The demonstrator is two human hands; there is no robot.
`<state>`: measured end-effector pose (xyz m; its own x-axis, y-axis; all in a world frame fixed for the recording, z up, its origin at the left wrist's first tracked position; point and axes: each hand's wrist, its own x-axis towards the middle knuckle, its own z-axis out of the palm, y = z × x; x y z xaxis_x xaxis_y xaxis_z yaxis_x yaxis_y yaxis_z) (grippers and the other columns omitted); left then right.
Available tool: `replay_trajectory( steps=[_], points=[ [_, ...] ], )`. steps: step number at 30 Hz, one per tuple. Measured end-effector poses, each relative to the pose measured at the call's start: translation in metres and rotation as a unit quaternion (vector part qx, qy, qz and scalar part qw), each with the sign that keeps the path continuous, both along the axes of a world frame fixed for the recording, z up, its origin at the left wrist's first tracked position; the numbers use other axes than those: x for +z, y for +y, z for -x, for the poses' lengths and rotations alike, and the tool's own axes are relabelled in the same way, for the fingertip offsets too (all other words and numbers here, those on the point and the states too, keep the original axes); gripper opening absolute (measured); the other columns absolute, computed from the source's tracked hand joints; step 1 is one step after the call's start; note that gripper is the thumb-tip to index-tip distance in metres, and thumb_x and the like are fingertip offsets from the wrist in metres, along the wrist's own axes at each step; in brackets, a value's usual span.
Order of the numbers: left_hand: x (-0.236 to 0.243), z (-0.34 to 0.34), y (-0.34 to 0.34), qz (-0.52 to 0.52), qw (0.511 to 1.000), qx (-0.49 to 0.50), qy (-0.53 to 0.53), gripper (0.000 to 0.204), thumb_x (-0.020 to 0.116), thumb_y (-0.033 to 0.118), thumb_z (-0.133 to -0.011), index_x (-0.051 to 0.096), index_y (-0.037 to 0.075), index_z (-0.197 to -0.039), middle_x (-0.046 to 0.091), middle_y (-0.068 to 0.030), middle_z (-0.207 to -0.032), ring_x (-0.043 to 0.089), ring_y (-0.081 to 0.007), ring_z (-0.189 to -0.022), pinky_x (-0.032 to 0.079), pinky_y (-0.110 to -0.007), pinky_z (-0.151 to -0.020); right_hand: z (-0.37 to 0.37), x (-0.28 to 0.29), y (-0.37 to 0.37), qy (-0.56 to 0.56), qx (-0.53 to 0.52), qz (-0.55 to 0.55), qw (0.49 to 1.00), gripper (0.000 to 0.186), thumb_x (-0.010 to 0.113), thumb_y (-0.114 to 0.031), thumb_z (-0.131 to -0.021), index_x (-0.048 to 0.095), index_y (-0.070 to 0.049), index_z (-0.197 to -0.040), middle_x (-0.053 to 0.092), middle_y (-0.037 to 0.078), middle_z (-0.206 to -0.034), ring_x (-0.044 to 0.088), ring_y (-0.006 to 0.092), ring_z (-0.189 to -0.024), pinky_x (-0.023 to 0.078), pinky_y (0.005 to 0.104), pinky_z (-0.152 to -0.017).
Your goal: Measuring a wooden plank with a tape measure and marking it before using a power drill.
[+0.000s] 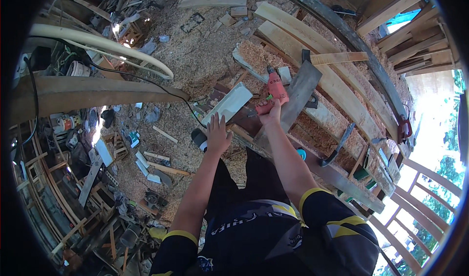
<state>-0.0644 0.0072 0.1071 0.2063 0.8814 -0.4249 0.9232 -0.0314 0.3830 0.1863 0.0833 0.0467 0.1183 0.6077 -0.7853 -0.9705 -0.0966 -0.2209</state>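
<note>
My right hand (271, 113) is wrapped round the grip of a red power drill (278, 89), whose dark chuck points away from me. The fingers of my left hand (218, 135) lie stretched out over the near end of a pale wooden block (230, 103). This block slants away to the right, left of the drill. Beside the left hand, a black rounded object (199, 136) is partly hidden. Under and right of the drill runs a grey-brown plank (299, 91).
Long curved timbers (337, 83) spread to the right, with a dark-headed, wooden-handled tool (339, 58) lying across them. A dark curved tool (337, 148) rests on a nearer plank. A black cord (146, 84) trails from the left. Shavings and scraps cover the ground.
</note>
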Motion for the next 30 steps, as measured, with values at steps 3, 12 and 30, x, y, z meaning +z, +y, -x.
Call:
replay_trajectory(
  steps=[3, 12, 30],
  points=[
    [0.002, -0.002, 0.002, -0.015, 1.000, -0.008, -0.009, 0.086, 0.077, 0.035, -0.100, 0.036, 0.004, -0.169, 0.022, -0.0290, -0.177, 0.017, -0.0480, -0.166, 0.023, -0.065, -0.132, -0.012, 0.009, -0.001, -0.041, -0.003, 0.025, 0.999, 0.018, 0.065, -0.026, -0.096, 0.054, -0.013, -0.102, 0.056, 0.005, -0.081, 0.057, 0.0226, -0.075, 0.053, 0.0449, -0.075],
    [0.029, 0.005, -0.023, -0.060, 0.996, -0.019, -0.062, 0.103, 0.088, 0.043, -0.089, 0.034, 0.009, -0.169, 0.018, -0.0304, -0.176, 0.018, -0.0519, -0.165, 0.023, -0.070, -0.130, -0.026, 0.080, -0.036, -0.112, 0.012, -0.048, 0.992, 0.021, 0.065, -0.030, -0.102, 0.060, -0.013, -0.112, 0.057, 0.001, -0.090, 0.052, 0.0166, -0.070, 0.049, 0.0370, -0.065],
    [0.044, 0.011, -0.055, 0.007, 0.999, -0.026, 0.038, 0.119, 0.097, 0.047, -0.076, 0.035, 0.004, -0.168, 0.017, -0.0332, -0.175, 0.014, -0.0558, -0.164, 0.021, -0.073, -0.128, -0.067, 0.206, -0.090, -0.338, 0.100, -0.137, 0.926, 0.042, 0.057, -0.009, -0.096, 0.051, -0.006, -0.137, 0.069, 0.021, -0.117, 0.065, 0.0220, -0.065, 0.054, 0.0408, -0.052]
  ],
)
